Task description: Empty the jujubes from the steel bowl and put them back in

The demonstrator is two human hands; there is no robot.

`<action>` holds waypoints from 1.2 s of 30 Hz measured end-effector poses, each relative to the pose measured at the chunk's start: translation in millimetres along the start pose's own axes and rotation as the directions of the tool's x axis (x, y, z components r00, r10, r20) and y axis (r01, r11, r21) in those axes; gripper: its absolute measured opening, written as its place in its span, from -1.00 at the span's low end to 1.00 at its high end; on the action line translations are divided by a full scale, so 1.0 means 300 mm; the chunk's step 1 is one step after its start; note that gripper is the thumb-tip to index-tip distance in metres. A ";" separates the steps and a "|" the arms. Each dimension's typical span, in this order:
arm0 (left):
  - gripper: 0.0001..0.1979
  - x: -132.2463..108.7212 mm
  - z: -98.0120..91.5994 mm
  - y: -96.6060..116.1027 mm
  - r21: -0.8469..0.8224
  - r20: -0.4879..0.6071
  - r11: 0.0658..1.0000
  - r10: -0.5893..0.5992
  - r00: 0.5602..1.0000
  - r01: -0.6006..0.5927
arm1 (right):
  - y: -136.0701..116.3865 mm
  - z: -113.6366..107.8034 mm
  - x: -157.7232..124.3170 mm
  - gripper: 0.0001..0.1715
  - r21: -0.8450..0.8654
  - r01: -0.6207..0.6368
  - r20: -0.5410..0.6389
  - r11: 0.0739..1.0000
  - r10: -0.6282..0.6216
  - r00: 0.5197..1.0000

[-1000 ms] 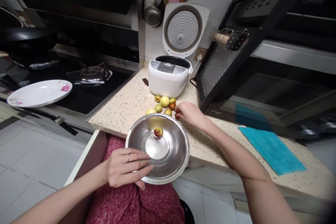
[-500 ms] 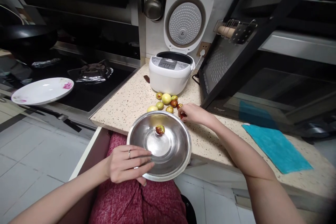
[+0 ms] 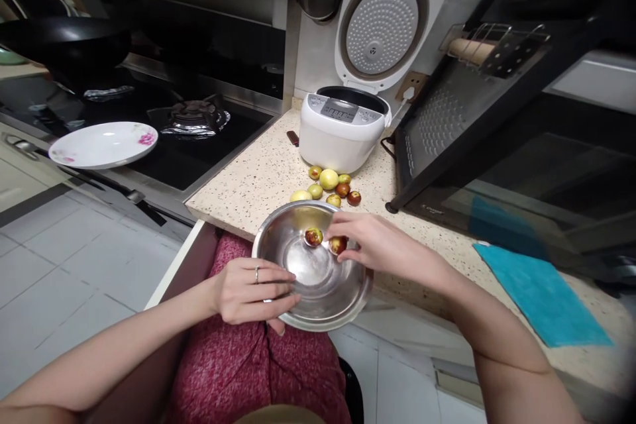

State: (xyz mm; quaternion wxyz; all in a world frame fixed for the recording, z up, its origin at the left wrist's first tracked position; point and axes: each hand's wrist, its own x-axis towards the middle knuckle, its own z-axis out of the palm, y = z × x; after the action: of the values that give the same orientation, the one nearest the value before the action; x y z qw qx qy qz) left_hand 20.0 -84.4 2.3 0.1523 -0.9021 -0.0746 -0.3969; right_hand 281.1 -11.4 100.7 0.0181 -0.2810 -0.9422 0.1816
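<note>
My left hand [image 3: 261, 295] grips the near left rim of a metal bowl [image 3: 322, 305], its fingers over the inside and its thumb under the edge. The bowl is held above my lap at the counter's edge. One green-and-brown jujube [image 3: 313, 236] lies inside it. Another red-brown jujube [image 3: 338, 245] is pinched in my right hand [image 3: 365, 242], low over the bowl's right side. Beyond the bowl, several yellow-green and brown jujubes [image 3: 328, 179] sit clustered on the counter.
Behind the fruit stands a white rice cooker [image 3: 340, 139] with its lid up. A black oven [image 3: 497, 152] is at the right, with a blue cloth [image 3: 539, 295] before it. To the left, a flowered plate [image 3: 104, 146] rests at the front of the stove [image 3: 199, 159].
My right hand has moved from the counter, right of the fruit cluster, to inside the bowl with a jujube. My left hand keeps its hold on the bowl. The view has shifted slightly.
</note>
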 end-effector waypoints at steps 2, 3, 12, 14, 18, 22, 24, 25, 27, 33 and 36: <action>-0.73 0.001 -0.002 0.000 -0.004 0.006 1.000 0.000 1.000 0.000 | -0.019 0.027 0.003 -0.82 -0.034 0.008 0.064 0.999 -0.006 0.998; -0.73 0.002 -0.003 -0.001 -0.004 0.013 1.000 0.001 1.000 -0.001 | -0.025 0.037 0.006 -0.79 -0.047 0.009 0.082 0.999 -0.005 0.997; -0.72 0.000 -0.001 -0.002 -0.003 0.012 1.000 0.006 1.000 -0.006 | -0.035 0.058 0.032 -0.68 -0.095 0.017 0.146 0.995 -0.003 0.989; -0.72 -0.002 0.001 -0.001 -0.005 0.007 1.000 0.003 1.000 -0.003 | -0.032 0.053 0.027 -0.70 -0.109 0.014 0.137 0.994 0.001 0.991; -0.73 -0.005 0.004 -0.001 0.009 0.002 1.000 0.005 1.000 -0.005 | -0.007 0.007 0.008 -0.78 -0.131 -0.016 0.083 0.991 0.028 0.996; -0.72 -0.006 0.008 -0.002 0.014 -0.007 1.000 0.011 1.000 -0.011 | 0.067 -0.067 0.004 -0.79 -0.119 -0.175 -0.107 0.977 0.163 0.981; -0.72 -0.007 0.010 -0.001 0.013 -0.021 1.000 0.004 1.000 -0.004 | 0.119 -0.090 0.016 -0.80 -0.173 -0.288 -0.201 0.942 0.253 0.946; -0.72 -0.007 0.010 -0.001 0.009 -0.025 1.000 0.002 1.000 -0.002 | 0.146 -0.095 0.024 -0.79 -0.207 -0.338 -0.232 0.918 0.289 0.929; -0.72 -0.008 0.011 0.000 0.001 -0.026 1.000 -0.004 1.000 0.005 | 0.197 -0.092 0.043 -0.77 -0.258 -0.407 -0.254 0.876 0.345 0.904; -0.72 -0.009 0.008 -0.002 0.005 -0.032 1.000 -0.006 0.999 0.007 | 0.285 -0.050 0.086 -0.75 -0.280 -0.456 -0.193 0.845 0.416 0.889; -0.72 -0.008 0.005 -0.003 0.001 -0.030 1.000 -0.005 1.000 0.005 | 0.298 -0.038 0.094 -0.78 -0.281 -0.457 -0.180 0.844 0.421 0.889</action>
State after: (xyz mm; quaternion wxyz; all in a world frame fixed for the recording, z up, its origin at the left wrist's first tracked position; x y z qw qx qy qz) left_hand 19.1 -82.9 -0.4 0.1528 -0.8958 -0.0749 -0.4105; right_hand 305.6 76.8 77.8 -0.0166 -0.4981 -0.8669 0.0117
